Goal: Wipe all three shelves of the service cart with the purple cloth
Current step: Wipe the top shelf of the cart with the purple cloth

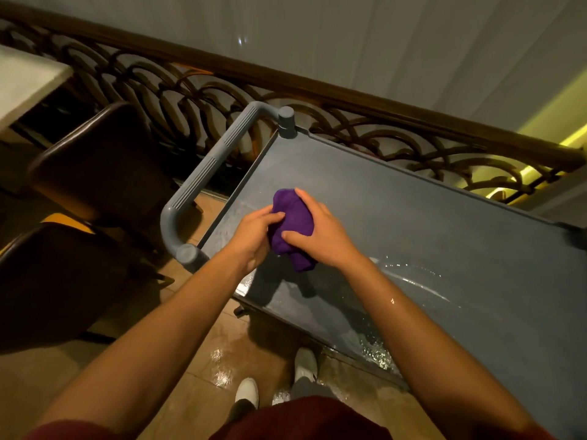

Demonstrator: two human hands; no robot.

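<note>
The purple cloth (293, 222) is bunched into a wad between both my hands, held just above the left end of the grey service cart's top shelf (428, 236). My left hand (254, 233) grips the cloth from the left and my right hand (320, 233) wraps it from the right. The top shelf is wet, with water streaks and droplets near its front edge. The cart's two lower shelves are hidden under the top one.
The cart's grey U-shaped handle (197, 182) juts out at its left end. Two dark chairs (95, 173) and a white table corner (25, 81) stand to the left. A wooden railing with scrollwork (317, 100) runs behind the cart. The floor by my shoes is wet.
</note>
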